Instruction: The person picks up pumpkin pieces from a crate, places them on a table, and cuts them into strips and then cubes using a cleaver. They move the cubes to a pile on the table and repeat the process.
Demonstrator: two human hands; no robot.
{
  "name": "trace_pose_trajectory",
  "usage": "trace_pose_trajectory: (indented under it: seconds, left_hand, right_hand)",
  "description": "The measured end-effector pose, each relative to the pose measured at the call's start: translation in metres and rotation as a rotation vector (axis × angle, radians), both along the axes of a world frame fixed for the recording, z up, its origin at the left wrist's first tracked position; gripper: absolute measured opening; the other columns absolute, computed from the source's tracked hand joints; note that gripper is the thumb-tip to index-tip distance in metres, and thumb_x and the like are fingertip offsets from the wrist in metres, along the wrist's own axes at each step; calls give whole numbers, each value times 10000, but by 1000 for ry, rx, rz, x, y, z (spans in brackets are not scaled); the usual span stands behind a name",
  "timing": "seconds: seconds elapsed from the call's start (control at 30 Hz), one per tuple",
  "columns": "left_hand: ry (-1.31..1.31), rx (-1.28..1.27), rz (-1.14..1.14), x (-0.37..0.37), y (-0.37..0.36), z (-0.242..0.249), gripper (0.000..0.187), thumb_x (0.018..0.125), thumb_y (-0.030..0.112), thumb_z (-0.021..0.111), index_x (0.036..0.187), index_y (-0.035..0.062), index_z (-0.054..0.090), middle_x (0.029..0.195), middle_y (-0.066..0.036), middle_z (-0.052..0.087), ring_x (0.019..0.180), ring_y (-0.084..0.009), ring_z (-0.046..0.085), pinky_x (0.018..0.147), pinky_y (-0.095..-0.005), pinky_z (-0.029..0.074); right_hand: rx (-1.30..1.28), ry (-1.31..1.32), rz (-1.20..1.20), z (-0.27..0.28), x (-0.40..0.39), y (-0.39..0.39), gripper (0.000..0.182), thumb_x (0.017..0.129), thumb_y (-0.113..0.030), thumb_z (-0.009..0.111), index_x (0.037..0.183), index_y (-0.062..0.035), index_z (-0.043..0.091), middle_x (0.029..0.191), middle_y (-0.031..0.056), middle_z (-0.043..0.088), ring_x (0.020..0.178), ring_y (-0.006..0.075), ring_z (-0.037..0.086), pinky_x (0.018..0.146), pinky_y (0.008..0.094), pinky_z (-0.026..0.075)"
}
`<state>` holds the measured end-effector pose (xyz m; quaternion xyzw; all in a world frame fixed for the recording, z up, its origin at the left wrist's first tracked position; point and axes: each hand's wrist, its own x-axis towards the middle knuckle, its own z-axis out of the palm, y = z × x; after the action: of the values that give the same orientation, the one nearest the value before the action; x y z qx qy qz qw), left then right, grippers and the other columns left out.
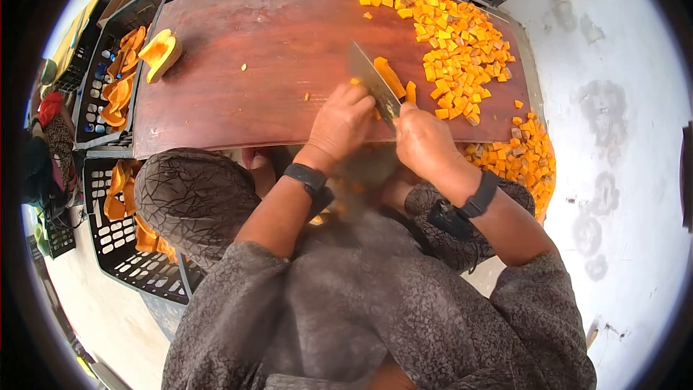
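Right hand [422, 137] wrapped round cleaver [372, 85] handle; left hand [343, 119] curled beside blade, can't tell if pinching. Pumpkin strip [390, 75] just beside blade, pumpkin cubes [462, 47] along right edge of desk [231, 94].

Holding a knife [375, 85] in the right-hand grip [424, 141] above the red counter [238, 36], with the left-hand grip [341, 123] just beside the knife, and with orange cubes [462, 43] lying toward the right.
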<state>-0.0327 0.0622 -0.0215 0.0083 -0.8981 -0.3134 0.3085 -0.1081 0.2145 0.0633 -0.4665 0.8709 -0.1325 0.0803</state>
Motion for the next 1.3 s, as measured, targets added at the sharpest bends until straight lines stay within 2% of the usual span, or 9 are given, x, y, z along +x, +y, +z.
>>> trace_pose_trajectory:
  seconds: [0.07, 0.27, 0.47, 0.67, 0.77, 0.9, 0.97, 1.3]
  left_hand:
    - [14, -13, 0, -1, -2, 0, 149, 746, 28, 636, 891, 53, 611, 968, -125, 590, 865, -346, 533, 784, -403, 472]
    - [-33, -33, 40, 1, 1, 4, 154, 741, 19, 634, 890, 49, 610, 975, -127, 590, 866, -343, 539, 790, -402, 476]
    - [-38, -36, -24, 0, 2, 1, 148, 754, 8, 625, 894, 51, 606, 965, -122, 589, 862, -342, 541, 782, -405, 479]
    - [24, -44, 39, 1, 2, 7, 128, 762, 2, 611, 877, 57, 598, 938, -115, 585, 838, -332, 537, 771, -409, 473]
    - [36, -33, 10, 3, 4, 8, 145, 748, 3, 614, 879, 62, 596, 923, -111, 580, 830, -331, 536, 758, -408, 472]
    - [15, -41, -7, -3, 0, 1, 173, 713, 13, 622, 876, 64, 595, 910, -111, 574, 819, -331, 532, 751, -405, 471]
    - [15, -57, -15, -5, -2, 2, 179, 702, 17, 625, 873, 64, 595, 907, -111, 573, 816, -331, 531, 752, -405, 472]
    - [34, -54, -19, 2, 1, 5, 216, 679, 21, 622, 891, 57, 601, 955, -111, 578, 861, -332, 536, 788, -390, 480]
  right_hand:
    - [75, -11, -61, -4, -1, -5, 111, 870, -90, 566, 845, 11, 525, 731, 235, 625, 740, 415, 634, 667, 474, 507]
    - [136, -23, -32, 11, -3, -9, 113, 868, -92, 562, 854, 17, 535, 750, 237, 636, 776, 408, 648, 695, 464, 518]
    - [90, -38, -96, -5, -2, -16, 109, 853, -91, 564, 858, 15, 542, 772, 241, 646, 793, 408, 654, 709, 467, 523]
    - [93, -25, -82, 1, 0, -21, 73, 834, -65, 546, 842, 8, 552, 791, 245, 649, 790, 408, 654, 714, 473, 525]
    - [108, 15, -22, 2, -8, -21, 142, 782, -67, 612, 896, 4, 567, 787, 220, 659, 777, 410, 660, 672, 478, 521]
    - [103, -23, -41, -9, -4, -23, 125, 791, -69, 595, 890, 0, 563, 786, 219, 659, 780, 402, 663, 670, 477, 520]
    - [65, -24, -126, -16, -2, -27, 105, 799, -68, 575, 885, -9, 560, 799, 219, 661, 786, 398, 663, 678, 477, 519]
    - [120, -39, -61, 6, -5, -29, 130, 810, -78, 567, 917, -3, 573, 846, 234, 663, 841, 402, 661, 720, 479, 520]
